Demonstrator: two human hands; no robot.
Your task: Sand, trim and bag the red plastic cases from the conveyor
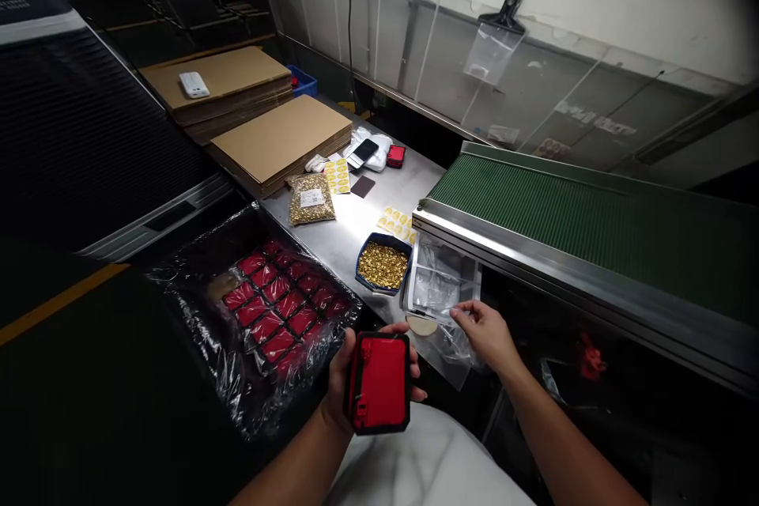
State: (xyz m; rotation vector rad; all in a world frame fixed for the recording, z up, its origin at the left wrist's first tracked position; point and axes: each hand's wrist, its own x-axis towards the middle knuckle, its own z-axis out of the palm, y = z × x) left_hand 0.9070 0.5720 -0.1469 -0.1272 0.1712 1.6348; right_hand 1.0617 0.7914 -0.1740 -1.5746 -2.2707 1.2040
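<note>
My left hand (341,379) is wrapped round a red plastic case with a black rim (384,383), held up in front of my lap with its flat face toward me. Thumb and fingertips of my right hand (485,332) are pinched together at the front edge of a clear plastic bin (415,273); whatever is between them is too small to make out. Clear plastic bags (436,285) lie inside that bin, and more clear plastic hangs below its front edge. Just left of the bin, a dark blue tray (360,273) holds many small gold-coloured metal parts (383,262).
At left, a plastic-lined box (207,348) holds rows of red cases (278,304). A bag of gold-coloured parts (311,199), sticker sheets (337,174), a phone (363,150) and cardboard stacks (281,138) lie beyond. A green conveyor belt (569,229) runs along the right.
</note>
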